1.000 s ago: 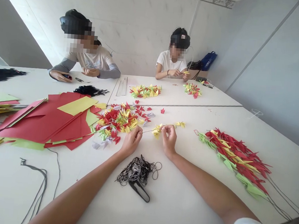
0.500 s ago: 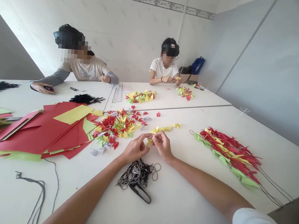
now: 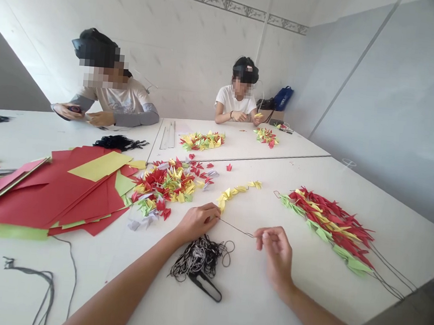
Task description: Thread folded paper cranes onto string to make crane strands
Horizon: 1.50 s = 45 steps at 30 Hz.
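A dark string (image 3: 236, 227) runs taut between my two hands, just above the table. My left hand (image 3: 199, 222) is closed on it at the near end of a curved row of yellow folded paper pieces (image 3: 231, 192). My right hand (image 3: 277, 252), farther right, has its thumb and finger pinched by the string's other end; the exact tip is hard to make out. Below my left hand lies a tangled heap of black and grey string (image 3: 196, 256), with black thread snips (image 3: 205, 287) or a similar looped tool partly under it.
Loose folded paper pieces (image 3: 166, 178) lie left of my hands, beside stacked red paper sheets (image 3: 83, 192). Finished-looking strands of red, yellow and green pieces (image 3: 328, 224) rest at right. Two people sit across, one (image 3: 113, 99) at left, another (image 3: 237, 101) working with yellow pieces.
My right hand has moved right and toward me, drawing the string out from my left hand. The yellow row now shows more fully. The person at left has brought both hands together.
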Tool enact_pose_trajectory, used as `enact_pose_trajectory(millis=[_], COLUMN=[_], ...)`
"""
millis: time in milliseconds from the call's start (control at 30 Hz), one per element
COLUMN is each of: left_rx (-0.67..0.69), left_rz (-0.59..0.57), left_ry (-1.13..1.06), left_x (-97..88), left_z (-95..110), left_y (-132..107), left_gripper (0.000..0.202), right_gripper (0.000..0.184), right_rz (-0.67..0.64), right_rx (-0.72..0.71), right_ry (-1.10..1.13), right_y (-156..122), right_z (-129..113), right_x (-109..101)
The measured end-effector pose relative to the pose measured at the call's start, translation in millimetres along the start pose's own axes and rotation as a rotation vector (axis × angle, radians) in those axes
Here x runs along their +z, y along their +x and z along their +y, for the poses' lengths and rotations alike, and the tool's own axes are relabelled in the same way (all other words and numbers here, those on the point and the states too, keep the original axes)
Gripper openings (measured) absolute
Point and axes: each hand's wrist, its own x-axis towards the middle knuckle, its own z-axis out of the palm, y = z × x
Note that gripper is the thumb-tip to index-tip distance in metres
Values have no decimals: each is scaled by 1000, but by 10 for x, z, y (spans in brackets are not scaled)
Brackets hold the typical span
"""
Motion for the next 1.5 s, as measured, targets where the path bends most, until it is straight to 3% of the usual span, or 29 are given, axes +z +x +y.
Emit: enact_pose_trajectory(millis=[133, 200, 267, 367, 500, 567, 633, 900, 1100, 1233, 1367, 1500], left_rx=[40, 81, 125, 197, 321, 366, 391, 429, 488, 496, 448, 393], left_rz=[18, 57, 110, 179, 181, 177, 181, 178, 132, 53, -74, -168], left_ry=[11, 32, 88, 198, 299, 321, 322, 129, 113, 83, 138, 290], left_x=[-15, -19, -14, -10, -56, -89, -105, 5, 152, 226, 244, 340], left_z=[20, 42, 68, 138, 341, 469, 581, 854, 1084, 1184, 1058, 593], left_y=[2, -2, -12, -33, -54, -53, -41, 134, 400, 591, 805, 965], left_gripper=[22, 23, 24, 22, 18, 17, 17, 15, 23, 22, 34, 53], right_gripper=[19, 21, 24, 27, 39, 47, 40, 39, 37, 47, 53, 54], right_rz=[188, 213, 117, -139, -395, -506, -556, -424, -534, -420, -277, -141], right_rx=[14, 48, 107, 232, 332, 381, 421, 405, 434, 357, 350, 349], right_ry=[-137, -148, -120, -71, -71, -60, -50, 61, 108, 135, 43, -109], right_y=[-191, -193, -146, -67, -74, -98, -105, -59, -130, -77, -42, -139], right_z=[-74, -83, -70, -18, 14, -7, -43, -184, -180, -237, -383, -517], right_x=[-328, -396, -369, -185, 67, 106, 80, -242, -310, -483, -893, -1414])
